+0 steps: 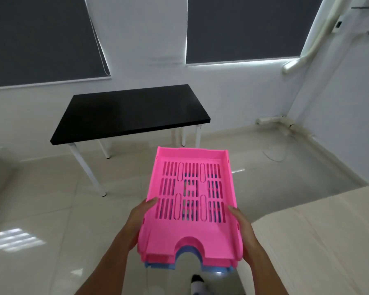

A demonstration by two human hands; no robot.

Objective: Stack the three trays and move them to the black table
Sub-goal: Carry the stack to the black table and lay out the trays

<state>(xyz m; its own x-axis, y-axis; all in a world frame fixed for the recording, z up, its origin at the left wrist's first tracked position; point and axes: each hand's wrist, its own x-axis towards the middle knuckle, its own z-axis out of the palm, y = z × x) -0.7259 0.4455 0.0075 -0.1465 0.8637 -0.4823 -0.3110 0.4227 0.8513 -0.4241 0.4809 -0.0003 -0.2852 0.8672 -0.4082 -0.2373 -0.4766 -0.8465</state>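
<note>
A stack of slotted plastic trays (pixel 190 233) hangs in the air in front of me, over the tiled floor. The top tray is pink, a second pink rim shows beneath it, and a blue tray (pixel 213 269) peeks out at the bottom. My left hand (pixel 140 218) grips the stack's left side with the thumb on the rim. On the right side, my right hand (pixel 244 231) holds it the same way. The black table (pixel 128 111) with white legs stands ahead against the wall, its near edge beyond the stack's far end.
A beige surface (pixel 320 231) fills the lower right, close to my right arm. Glossy tiled floor (pixel 41 209) lies between me and the table. Two windows with dark blinds are on the far wall. A foot in a sock (pixel 197 283) shows below the trays.
</note>
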